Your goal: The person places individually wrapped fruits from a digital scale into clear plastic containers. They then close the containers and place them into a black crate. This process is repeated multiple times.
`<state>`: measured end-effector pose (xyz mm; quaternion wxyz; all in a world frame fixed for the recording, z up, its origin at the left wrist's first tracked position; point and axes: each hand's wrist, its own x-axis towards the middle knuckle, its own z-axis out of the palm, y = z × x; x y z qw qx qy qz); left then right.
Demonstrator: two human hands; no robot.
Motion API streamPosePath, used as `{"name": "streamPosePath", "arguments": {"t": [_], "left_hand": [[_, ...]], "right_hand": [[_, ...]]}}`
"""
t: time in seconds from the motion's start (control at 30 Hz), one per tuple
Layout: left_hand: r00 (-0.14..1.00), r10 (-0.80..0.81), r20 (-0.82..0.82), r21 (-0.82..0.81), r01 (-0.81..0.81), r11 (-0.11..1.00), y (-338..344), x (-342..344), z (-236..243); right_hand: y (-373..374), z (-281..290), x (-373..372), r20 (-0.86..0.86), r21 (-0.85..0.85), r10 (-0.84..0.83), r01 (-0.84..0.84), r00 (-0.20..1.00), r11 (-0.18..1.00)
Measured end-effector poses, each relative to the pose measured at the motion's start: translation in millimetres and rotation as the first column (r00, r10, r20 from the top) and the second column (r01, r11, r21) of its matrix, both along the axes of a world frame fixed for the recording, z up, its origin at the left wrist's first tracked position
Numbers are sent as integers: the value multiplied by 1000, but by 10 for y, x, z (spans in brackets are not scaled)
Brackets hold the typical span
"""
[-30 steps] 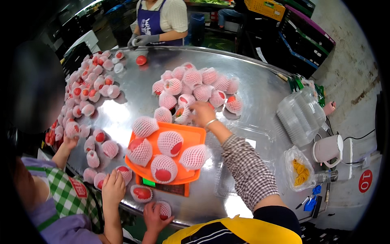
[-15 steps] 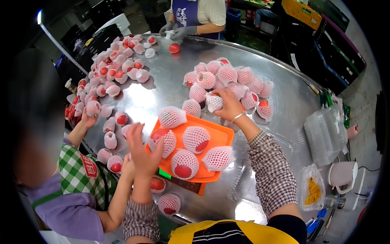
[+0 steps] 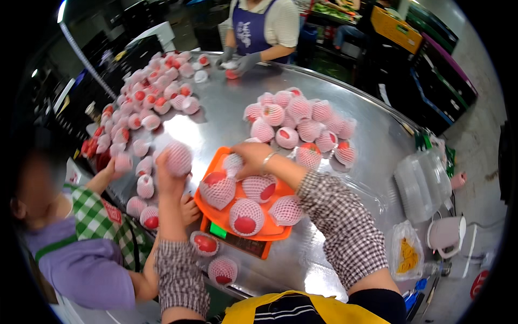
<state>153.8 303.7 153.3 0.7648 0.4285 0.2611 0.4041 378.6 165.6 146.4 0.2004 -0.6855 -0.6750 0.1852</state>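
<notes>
My left hand (image 3: 171,181) is raised at the left of an orange tray (image 3: 276,233), closed around a tomato in a pink foam net (image 3: 179,160). Over the tray's far edge reaches my right hand (image 3: 256,160), its fingers on a smaller tomato in a white foam net (image 3: 232,164) at the far left corner. Several other netted tomatoes lie in the tray, among them one with a bare red patch (image 3: 246,217). Beneath the tray is a scale with a lit green display (image 3: 218,230).
A heap of netted tomatoes (image 3: 299,110) lies beyond the tray; a larger heap (image 3: 156,89) spreads at the far left. Co-workers stand at the left (image 3: 86,259) and far side (image 3: 259,32). Clear plastic boxes (image 3: 423,183), a bag of yellow bands (image 3: 407,254) and a pitcher (image 3: 447,236) are right.
My right hand has brought the smaller netted tomato from the far heap to the tray. My left hand, empty before, now holds a netted tomato, and the tray's far left corner one is gone.
</notes>
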Motion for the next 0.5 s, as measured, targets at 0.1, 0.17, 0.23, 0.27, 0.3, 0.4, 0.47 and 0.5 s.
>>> {"name": "streamPosePath", "arguments": {"t": [0.1,0.17,0.23,0.27,0.3,0.4,0.47,0.5], "left_hand": [[848,-439,297,39,449,893,-237,-733,-140],[998,3,-57,4,-3,1000,-588,-946,-68],[839,158,-521,218,-48,975,-664,-1429,-420],[730,209,-650,456,155,876,-571,-1492,-566],[614,384,-689,649,288,704,-569,-1454,-545],[470,623,-625,768,513,384,-385,-1437,-688],[442,618,-651,738,560,377,-275,-1428,-856],[428,615,-663,721,585,370,-222,-1432,-946]], "right_hand": [[102,8,13,-11,-49,132,-132,991,990],[-89,117,480,-243,79,-54,76,969,994],[-419,177,1039,-225,109,-361,392,905,913],[-599,44,1380,-256,156,-489,535,833,830],[-738,-110,1708,-314,198,-583,652,750,732],[-1267,-503,2195,-50,14,-773,774,633,633],[-1612,-826,2304,139,-34,-813,823,566,567],[-1741,-1027,2372,266,5,-793,822,547,569]]}}
